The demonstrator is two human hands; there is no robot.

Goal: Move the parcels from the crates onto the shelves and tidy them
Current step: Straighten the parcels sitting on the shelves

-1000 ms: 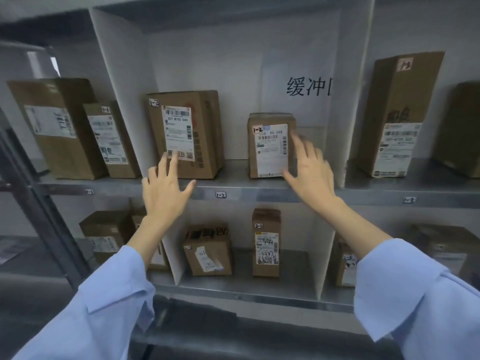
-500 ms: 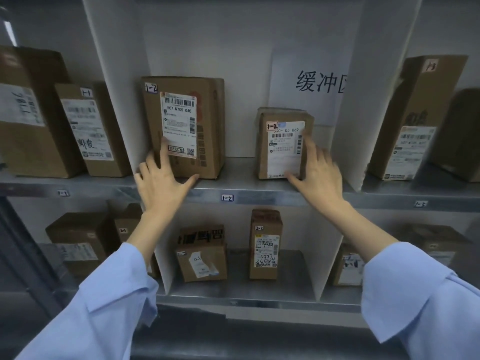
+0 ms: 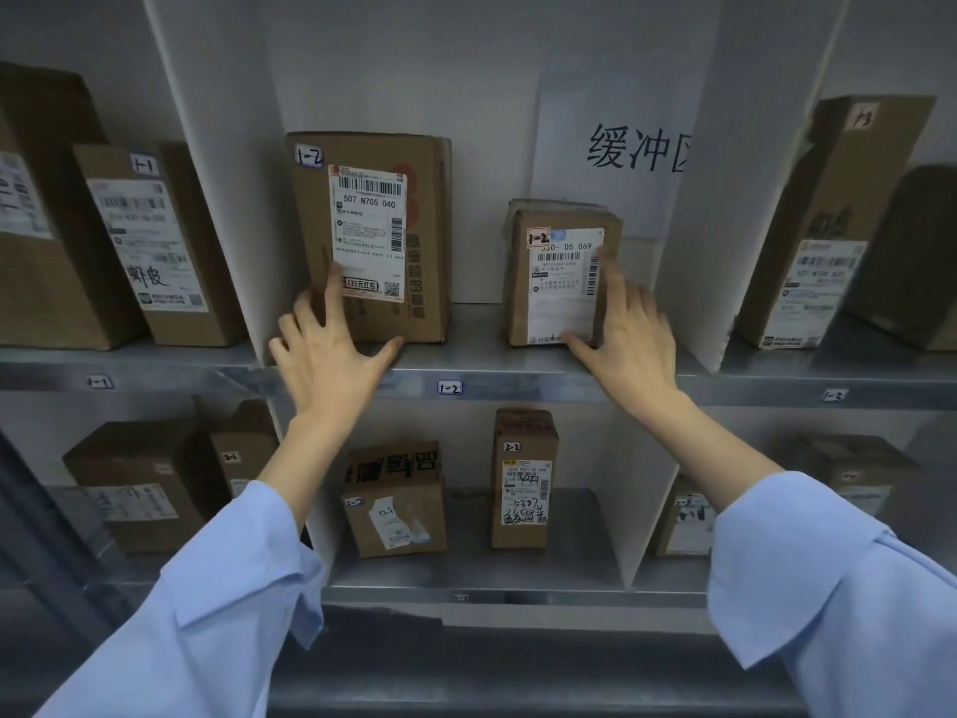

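The big box (image 3: 430, 241) and the small box (image 3: 559, 287) stand upright and apart in the middle bay of the upper shelf (image 3: 518, 378). The left hand (image 3: 331, 355) lies spread wide and straight on the big box's lower left front, hiding that corner. The right hand (image 3: 629, 344), also spread, presses the small box's right edge, with its thumb at the bottom corner. The paper sign (image 3: 621, 147) behind is cut off by the white divider (image 3: 751, 199), and the outermost boxes run out of view.

The metal shelf (image 3: 476, 329) bears a large parcel (image 3: 419, 235) and, apart, a smaller parcel (image 3: 559, 287), seemingly both upright.
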